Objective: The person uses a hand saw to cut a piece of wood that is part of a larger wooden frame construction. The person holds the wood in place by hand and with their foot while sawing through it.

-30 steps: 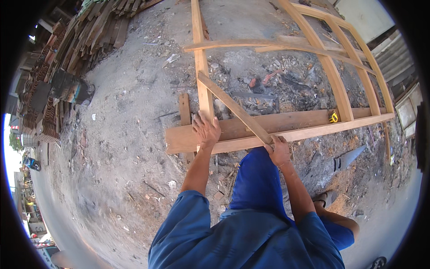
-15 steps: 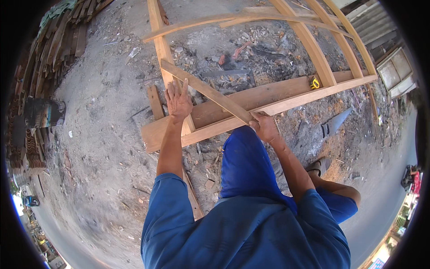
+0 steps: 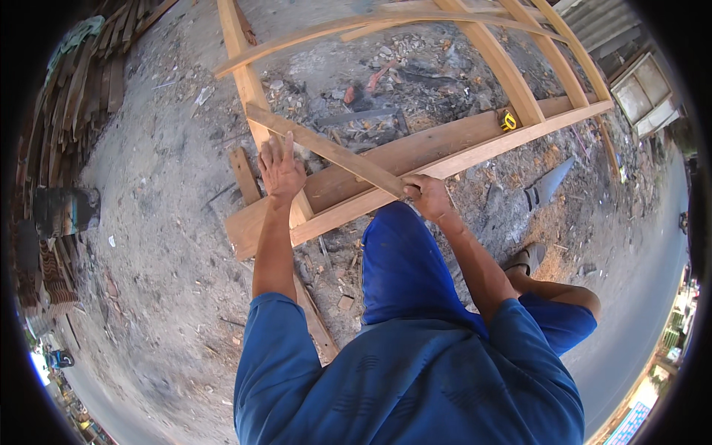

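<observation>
The diagonal wooden strip (image 3: 326,152), at frame centre, is pinched at its lower end by the right hand (image 3: 429,197), while the left hand (image 3: 282,174), shifted up the long beam (image 3: 249,89), is laid flat with fingers spread, so both strip ends are attended.

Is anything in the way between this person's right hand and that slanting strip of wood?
Nothing visible: the right hand holds the slanting strip directly by its lower end. The left hand lies spread near the upper end.
</observation>
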The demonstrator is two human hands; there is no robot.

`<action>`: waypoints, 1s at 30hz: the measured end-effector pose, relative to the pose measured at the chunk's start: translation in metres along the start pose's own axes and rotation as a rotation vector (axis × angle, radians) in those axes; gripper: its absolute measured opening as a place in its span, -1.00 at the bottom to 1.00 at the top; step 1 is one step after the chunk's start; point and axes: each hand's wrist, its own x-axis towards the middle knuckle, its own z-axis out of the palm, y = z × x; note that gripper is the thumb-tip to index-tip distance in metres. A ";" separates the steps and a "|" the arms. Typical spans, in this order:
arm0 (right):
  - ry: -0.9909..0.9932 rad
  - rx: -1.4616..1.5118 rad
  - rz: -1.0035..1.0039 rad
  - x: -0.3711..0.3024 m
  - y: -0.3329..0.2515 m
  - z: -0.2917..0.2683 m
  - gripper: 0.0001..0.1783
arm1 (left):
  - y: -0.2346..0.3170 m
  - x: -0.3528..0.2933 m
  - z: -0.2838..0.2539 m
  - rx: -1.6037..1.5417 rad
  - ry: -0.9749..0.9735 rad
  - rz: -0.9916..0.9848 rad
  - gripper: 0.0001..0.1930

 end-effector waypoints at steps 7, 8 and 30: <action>-0.025 0.116 0.029 0.003 0.004 0.000 -0.78 | -0.001 -0.001 0.000 0.014 0.001 -0.006 -0.21; -0.016 0.143 0.026 0.003 0.010 -0.002 -0.78 | 0.002 0.000 0.001 0.016 0.003 -0.004 -0.21; 0.253 -0.479 0.042 -0.056 -0.012 -0.332 -0.68 | 0.020 0.002 -0.024 0.063 -0.136 0.107 -0.03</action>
